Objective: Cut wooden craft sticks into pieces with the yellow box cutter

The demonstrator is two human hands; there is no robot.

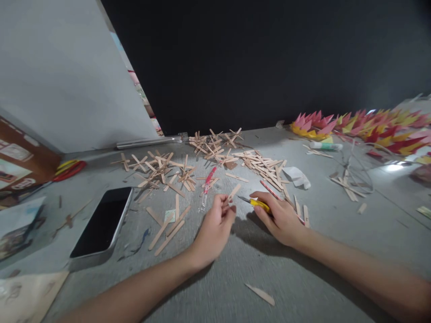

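the stick (pixel 234 192) is in front of me, just above the grey table (pixel 215 296), pinched in my left hand (pixel 213 228), its free end slanting up and away to the right. that grip is closed down to the thin wood: thumb and fingertips come together around the near end, the other fingers curled in behind. i cannot tell exactly which fingertips press it, since they overlap. my right hand (pixel 278 220) is wrapped round the yellow tool (pixel 260 205), fingers folded over the handle and thumb along the near side, with no gap between palm and grip that i can see. the tool's dark, narrow tip (pixel 243 198) points left at the stick, just beside it; whether the two touch i cannot tell. a red-and-white straw-like rod (pixel 270 190) runs partly under my right hand; whether that hand touches it is unclear. beyond my left hand lies a red-capped item (pixel 209 178), and past it to the right a heap of sticks (pixel 262 166) with a white scrap (pixel 297 176) beside it. crossed sticks (pixel 160 168) are piled to the far left, and a few loose sticks (pixel 171 232) lie nearer, between my left hand and the phone (pixel 103 224). nearest me, between my forearms, is a pointed sliver (pixel 261 294). pink and yellow paper (pixel 316 125) spreads across the far right.
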